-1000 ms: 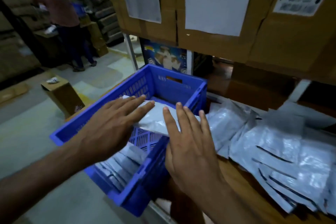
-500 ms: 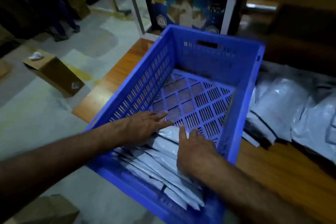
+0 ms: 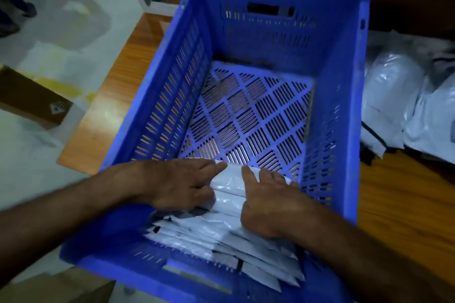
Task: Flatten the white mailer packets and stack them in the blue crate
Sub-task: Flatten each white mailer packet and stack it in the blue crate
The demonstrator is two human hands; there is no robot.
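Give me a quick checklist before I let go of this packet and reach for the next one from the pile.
1. Top mailer packet lies inside the blue crate: ok.
2. Left hand and right hand both press it down: ok.
3. Packet fully flattened: cannot tell, hands cover much of it.
4. Stack of packets neat: not ok, it fans out unevenly at the near end.
5. Room left in the crate: ok, the far part of the floor is bare.
6. More packets waiting on the wooden table, right of the crate: ok.
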